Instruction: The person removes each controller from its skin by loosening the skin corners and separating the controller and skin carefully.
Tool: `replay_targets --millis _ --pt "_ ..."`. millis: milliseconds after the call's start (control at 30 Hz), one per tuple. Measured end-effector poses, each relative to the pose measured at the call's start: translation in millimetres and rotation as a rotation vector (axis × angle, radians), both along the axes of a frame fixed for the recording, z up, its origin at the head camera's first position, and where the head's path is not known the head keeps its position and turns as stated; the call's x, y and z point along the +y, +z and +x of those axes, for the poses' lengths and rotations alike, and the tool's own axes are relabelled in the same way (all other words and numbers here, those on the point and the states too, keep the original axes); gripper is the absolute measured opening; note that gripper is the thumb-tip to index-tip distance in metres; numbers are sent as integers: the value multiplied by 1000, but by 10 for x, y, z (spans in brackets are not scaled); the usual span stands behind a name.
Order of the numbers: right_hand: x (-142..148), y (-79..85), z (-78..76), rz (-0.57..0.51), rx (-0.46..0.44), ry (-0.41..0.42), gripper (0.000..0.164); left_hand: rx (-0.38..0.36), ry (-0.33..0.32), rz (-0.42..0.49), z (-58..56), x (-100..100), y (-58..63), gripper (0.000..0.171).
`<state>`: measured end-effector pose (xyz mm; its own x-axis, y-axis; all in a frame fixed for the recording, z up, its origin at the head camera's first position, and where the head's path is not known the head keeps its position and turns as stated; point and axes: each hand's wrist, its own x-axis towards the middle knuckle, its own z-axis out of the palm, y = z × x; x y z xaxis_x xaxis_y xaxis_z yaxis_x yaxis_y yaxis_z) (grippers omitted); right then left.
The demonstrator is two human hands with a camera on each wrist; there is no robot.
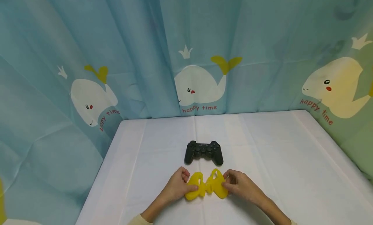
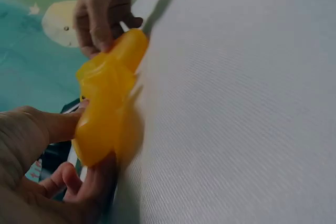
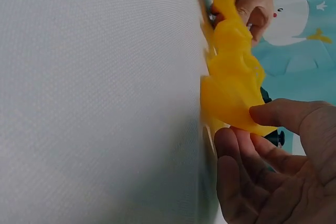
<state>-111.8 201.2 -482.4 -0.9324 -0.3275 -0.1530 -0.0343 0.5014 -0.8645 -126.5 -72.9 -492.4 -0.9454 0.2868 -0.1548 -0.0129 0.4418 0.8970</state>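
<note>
Between both hands is a yellow silicone controller cover (image 1: 217, 186), soft and partly folded at its middle, held just over the white cloth. My left hand (image 1: 177, 185) pinches its left grip, thumb on top and fingers beneath. The right hand (image 1: 243, 187) pinches the opposite grip between thumb and fingers. In the left wrist view the cover (image 2: 105, 108) is seen edge-on, its shadow on the cloth. The right wrist view shows the cover (image 3: 231, 82) with the right thumb pressed on its near end. A black game controller (image 1: 203, 152) lies just beyond the cover, touched by neither hand.
A white cloth covers the table (image 1: 157, 147). Behind and along the sides hangs a blue-green curtain (image 1: 140, 56) printed with white whales, meeting the table's far edge.
</note>
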Motion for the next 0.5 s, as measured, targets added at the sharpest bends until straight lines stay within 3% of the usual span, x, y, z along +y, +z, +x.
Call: replay_targets --millis 167,267,333,500 --pt "-10 39 -13 45 4 -47 28 169 12 -220 49 -22 33 33" --pt "-14 46 20 88 7 -104 29 204 20 -327 113 -38 73 29" --pt "-14 43 43 108 18 -138 29 212 18 -374 156 -45 105 28" --pt "-26 52 46 133 49 -182 22 327 37 -451 208 -82 170 16"
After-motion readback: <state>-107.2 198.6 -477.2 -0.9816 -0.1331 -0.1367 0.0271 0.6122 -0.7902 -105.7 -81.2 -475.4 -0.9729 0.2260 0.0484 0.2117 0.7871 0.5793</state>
